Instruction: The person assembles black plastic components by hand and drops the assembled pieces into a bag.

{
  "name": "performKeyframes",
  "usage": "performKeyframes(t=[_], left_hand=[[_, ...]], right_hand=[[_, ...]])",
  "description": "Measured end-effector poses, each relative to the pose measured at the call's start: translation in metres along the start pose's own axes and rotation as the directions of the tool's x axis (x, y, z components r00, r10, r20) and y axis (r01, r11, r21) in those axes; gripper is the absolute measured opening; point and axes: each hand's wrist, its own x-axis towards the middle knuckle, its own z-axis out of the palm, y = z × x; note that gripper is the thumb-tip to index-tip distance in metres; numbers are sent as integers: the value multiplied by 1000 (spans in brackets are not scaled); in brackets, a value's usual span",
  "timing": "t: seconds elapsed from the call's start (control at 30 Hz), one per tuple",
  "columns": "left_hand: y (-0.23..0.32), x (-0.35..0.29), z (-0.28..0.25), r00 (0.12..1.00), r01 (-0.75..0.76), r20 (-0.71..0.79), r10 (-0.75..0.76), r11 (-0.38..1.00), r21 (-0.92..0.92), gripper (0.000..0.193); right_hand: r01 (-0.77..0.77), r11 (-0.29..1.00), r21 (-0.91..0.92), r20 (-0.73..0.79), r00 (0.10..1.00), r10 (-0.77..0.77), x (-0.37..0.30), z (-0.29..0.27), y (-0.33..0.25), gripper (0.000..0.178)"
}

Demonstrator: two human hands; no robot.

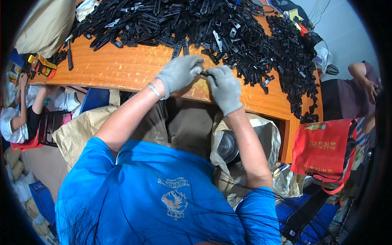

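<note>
Grey-gloved left hand (pixel 179 73) and grey-gloved right hand (pixel 226 87), fingers of both clamped on one small black piece (pixel 204 74), between them above near edge of orange-brown wooden surface (pixel 118 65). Two long black plastic strips (pixel 176 50) just beyond left hand. Black plastic parts (pixel 163 24), too many to count, heaped along far edge, spreading to right edge. One red-yellow bottle (pixel 43 67), left end.

Both gloved hands (pixel 181 72) (pixel 225 90) side by side
</note>
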Motion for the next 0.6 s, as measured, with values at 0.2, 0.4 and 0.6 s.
performKeyframes(t=[0.2, 0.4, 0.6], left_hand=[[-4, -6, -5, 973, 145, 209, -101, 967, -207, 29], [-16, -25, 12, 987, -113, -86, 132, 974, 194, 17], [-11, -32, 15, 972, -139, -157, 173, 968, 209, 16]], right_hand=[[73, 978, 196, -10, 997, -72, 9, 4, 17, 14], [-101, 988, -115, 52, 993, 108, 50, 16, 24, 17], [-136, 932, -336, 226, 949, 220, 62, 14, 22, 14]])
